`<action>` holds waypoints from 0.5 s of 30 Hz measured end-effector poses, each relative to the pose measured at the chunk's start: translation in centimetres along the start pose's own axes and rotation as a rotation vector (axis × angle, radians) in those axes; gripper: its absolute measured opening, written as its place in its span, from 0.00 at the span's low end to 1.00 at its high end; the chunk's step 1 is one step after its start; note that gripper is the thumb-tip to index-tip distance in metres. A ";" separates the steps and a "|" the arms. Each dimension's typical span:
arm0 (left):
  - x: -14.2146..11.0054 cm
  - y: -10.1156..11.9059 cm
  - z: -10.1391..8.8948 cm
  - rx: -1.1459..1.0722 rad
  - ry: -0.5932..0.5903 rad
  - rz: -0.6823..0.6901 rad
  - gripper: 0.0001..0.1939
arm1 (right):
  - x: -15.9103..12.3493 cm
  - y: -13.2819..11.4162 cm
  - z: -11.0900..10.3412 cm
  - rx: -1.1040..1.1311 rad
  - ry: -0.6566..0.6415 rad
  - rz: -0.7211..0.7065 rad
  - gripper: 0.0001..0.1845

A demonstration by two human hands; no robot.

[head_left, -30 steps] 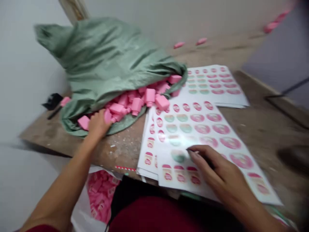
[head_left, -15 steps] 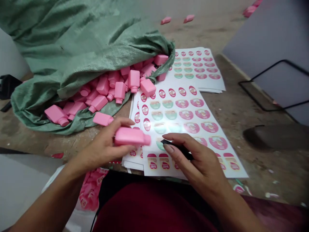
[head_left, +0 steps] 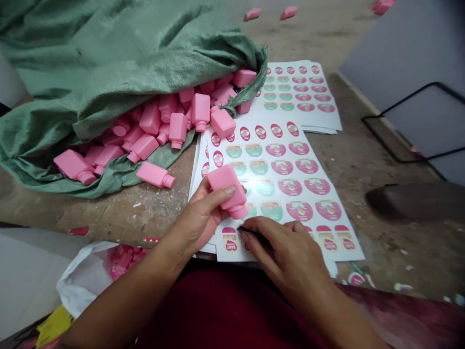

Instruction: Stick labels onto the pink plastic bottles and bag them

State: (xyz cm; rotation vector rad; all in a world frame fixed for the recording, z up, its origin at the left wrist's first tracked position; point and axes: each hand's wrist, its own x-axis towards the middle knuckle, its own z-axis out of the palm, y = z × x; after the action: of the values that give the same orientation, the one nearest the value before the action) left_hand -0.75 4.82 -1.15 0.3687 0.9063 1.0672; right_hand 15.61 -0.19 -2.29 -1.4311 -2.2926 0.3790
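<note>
Closest to the camera is the person's dark red clothing (head_left: 225,310), and the two forearms come forward over it. The left hand (head_left: 196,218) is closed around a pink bottle (head_left: 227,190): the thumb presses on one flat side and the fingers are behind it, so the grip is firm. This bottle is held up above the paper, tilted, with its cap end pointing down to the right. The right hand (head_left: 286,257) has its fingers pressed together and pinches a thin black tool (head_left: 256,236), and the tool's tip is over the lower part of a label sheet (head_left: 358,252). This sheet lies on a rough wooden board (head_left: 381,242), just under both hands, and it has rows of round and oval pink and green labels. To the left, below the board edge, is a white plastic bag (head_left: 85,278) with pink items (head_left: 121,257) inside, and a yellow piece (head_left: 54,325) lies beside it. One loose bottle (head_left: 155,175) lies on the board, just beside the mouth of a green woven sack (head_left: 119,63), and many more bottles (head_left: 178,128) spill from this mouth. Farther on is a second stack of sheets (head_left: 336,127), and two pink bottles (head_left: 252,14) lie well beyond it.
</note>
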 end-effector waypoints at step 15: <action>0.9 -0.1 0.2 0.041 0.021 -0.021 0.19 | 0.4 0.0 0.3 -0.223 0.062 -0.037 0.11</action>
State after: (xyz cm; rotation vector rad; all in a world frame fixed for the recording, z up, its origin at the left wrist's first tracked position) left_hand -0.40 5.55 -1.51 0.3821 0.9502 1.0357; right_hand 15.32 0.19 -2.44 -1.4789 -2.3668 0.0683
